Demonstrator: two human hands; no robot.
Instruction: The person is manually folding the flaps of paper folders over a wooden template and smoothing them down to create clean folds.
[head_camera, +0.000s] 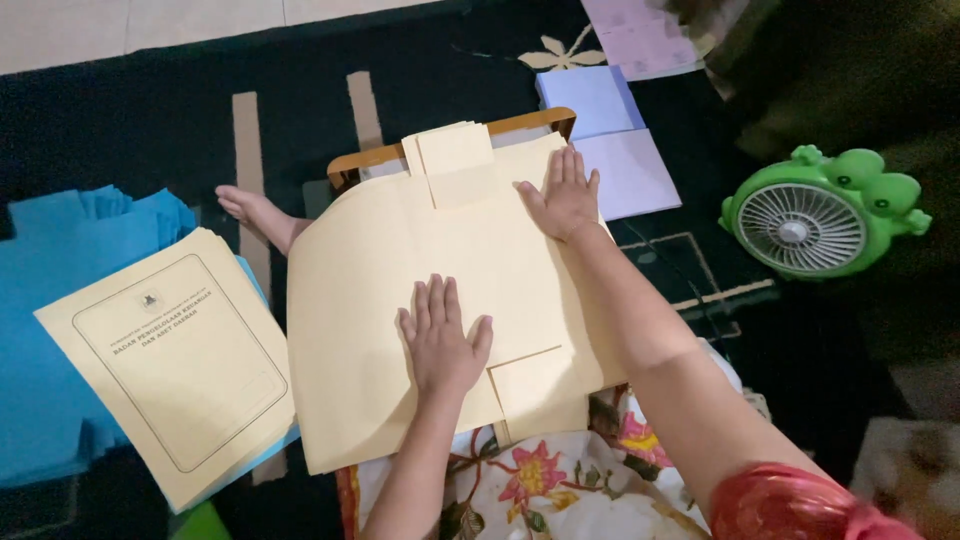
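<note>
Both hands, left hand (442, 340) and right hand (563, 195), press flat on the manila folder (400, 260).

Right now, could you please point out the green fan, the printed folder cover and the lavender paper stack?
green fan (795, 230), head view, on its white grille.
printed folder cover (180, 360), head view, inside its printed frame.
lavender paper stack (632, 172), head view, on its top sheet.

Large cream paper folder (390, 270), unfolded flat, flaps out, on a lap board.
</note>
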